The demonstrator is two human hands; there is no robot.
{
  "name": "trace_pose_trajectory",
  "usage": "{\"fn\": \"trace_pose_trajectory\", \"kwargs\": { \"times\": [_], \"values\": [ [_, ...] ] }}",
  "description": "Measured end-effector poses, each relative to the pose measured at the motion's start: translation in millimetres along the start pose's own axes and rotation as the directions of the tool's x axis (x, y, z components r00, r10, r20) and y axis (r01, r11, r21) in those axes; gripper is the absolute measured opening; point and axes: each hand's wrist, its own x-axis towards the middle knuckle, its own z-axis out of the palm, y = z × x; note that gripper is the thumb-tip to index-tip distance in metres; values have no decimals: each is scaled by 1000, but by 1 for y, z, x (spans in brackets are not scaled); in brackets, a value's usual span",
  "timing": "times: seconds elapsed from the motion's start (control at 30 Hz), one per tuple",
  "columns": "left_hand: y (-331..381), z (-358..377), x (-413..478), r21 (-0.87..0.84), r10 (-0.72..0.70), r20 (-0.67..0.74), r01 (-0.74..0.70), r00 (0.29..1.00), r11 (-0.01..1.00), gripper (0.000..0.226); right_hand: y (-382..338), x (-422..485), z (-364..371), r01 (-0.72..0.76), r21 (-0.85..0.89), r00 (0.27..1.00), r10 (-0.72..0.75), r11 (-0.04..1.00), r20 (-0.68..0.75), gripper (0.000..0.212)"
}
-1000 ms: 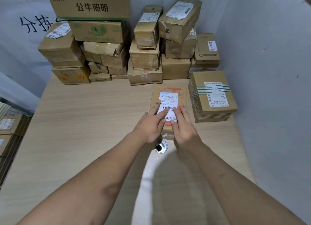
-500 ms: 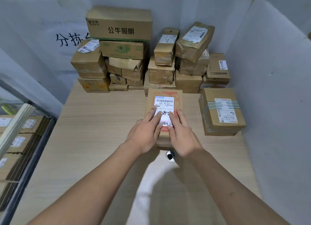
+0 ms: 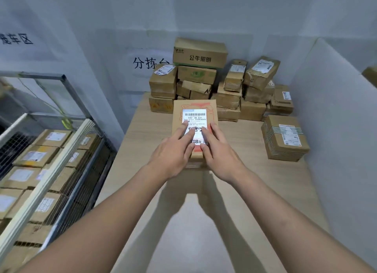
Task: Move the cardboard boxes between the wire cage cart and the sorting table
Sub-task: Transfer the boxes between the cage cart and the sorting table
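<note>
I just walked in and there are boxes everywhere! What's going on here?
A person is sorting parcels. Both the left hand and right hand hold a flat brown cardboard box with a white barcode label, fingers spread across its top. It seems lifted just above the pale wooden sorting table. More brown cardboard boxes are piled at the table's far end, and the metal wire cage cart on the left also holds boxes.
</note>
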Motion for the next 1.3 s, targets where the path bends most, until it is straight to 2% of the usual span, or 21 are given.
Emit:
{"fn": "trace_pose_trajectory", "kwargs": {
  "times": [0.4,0.57,0.73,1.0,1.3],
  "values": [
    [-35,-111,-164,2,-76,-81,77,994,997,54,-170,-79,23,127,-72,992,-125,989,29,45],
    [-50,-138,-222,31,-178,-129,184,976,982,54,-219,-96,44,220,-73,974,-215,973,74,47],
    [-71,-150,-286,49,-307,-174,320,936,946,53,-254,-106,79,362,-7,921,-356,932,160,46],
    [-109,-167,-384,13,-473,-206,485,857,874,53,-319,-128,153,496,96,821,-502,863,272,39],
    [-234,-191,-477,-51,-582,-255,591,772,805,52,-434,-127,263,556,139,742,-565,819,361,42]
  ]
}}
